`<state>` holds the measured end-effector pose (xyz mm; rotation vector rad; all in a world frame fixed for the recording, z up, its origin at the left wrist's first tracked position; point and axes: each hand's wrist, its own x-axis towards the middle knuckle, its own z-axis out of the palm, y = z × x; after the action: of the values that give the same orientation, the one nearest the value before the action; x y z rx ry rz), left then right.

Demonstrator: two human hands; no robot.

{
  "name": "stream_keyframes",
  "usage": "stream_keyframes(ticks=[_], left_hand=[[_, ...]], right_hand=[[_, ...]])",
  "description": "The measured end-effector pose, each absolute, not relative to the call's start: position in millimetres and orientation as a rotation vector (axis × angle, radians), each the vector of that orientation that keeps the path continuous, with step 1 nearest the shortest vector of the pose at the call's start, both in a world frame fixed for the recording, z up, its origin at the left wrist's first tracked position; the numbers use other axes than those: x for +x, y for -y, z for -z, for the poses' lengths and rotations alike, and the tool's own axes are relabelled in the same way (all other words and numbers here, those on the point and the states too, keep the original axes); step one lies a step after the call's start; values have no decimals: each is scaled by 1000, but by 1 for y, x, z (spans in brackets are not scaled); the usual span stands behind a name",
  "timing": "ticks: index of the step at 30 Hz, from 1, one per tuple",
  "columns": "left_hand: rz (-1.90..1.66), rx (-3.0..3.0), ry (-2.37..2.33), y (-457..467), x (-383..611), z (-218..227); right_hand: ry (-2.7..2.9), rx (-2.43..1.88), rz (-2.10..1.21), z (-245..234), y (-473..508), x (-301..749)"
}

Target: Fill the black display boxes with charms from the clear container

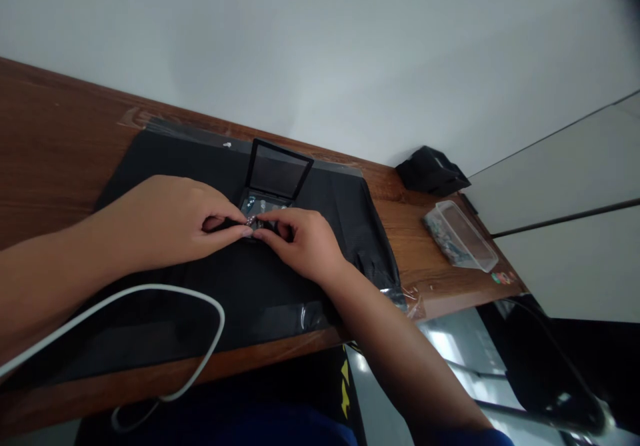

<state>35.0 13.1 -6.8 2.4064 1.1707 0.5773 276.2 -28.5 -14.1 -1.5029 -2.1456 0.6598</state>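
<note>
A small black case [277,170] stands on the black mat with its see-through lid raised. Several small shiny pieces [263,205] lie in its base, too small to name. Over the near part of the base, my left hand [187,216] pinches one end of a small, shiny, beaded-looking piece [251,221] between thumb and forefinger. From the other side, my right hand [305,236] pinches the same piece, its fingertips almost meeting the left ones. The fingers hide most of this piece and the front of the case.
The black mat [200,326] is taped to a wooden table [45,159] against a pale wall. To the right are a black holder [433,169] and a clear plastic box [460,236] with small packets inside. A white cable [155,287] loops across the front edge.
</note>
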Motion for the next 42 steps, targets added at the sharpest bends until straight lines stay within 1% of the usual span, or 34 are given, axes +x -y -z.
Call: stream_keyframes(ticks=[3,5,12,21,28,34,42], left_hand=[[-416,2484,-1163,-12,37,5],[-390,2467,-1143,-12,37,2],[-574,2436,-1300,-14,36,2],[-510,2444,-1297,-15,38,5],[-418,2380,-1354,-15,38,7],[-494,2402,-1298,-18,37,12],[-494,2382,-1320,-20,36,13]], right_hand=[[2140,-1503,-666,14,28,276],[2138,-1494,-671,14,28,277],[2165,-1460,-685,13,28,278],[2188,-1444,-671,15,28,280],[2084,-1537,-704,13,28,275],[2052,-1532,-712,15,29,276],[2013,-1425,-724,19,34,284]])
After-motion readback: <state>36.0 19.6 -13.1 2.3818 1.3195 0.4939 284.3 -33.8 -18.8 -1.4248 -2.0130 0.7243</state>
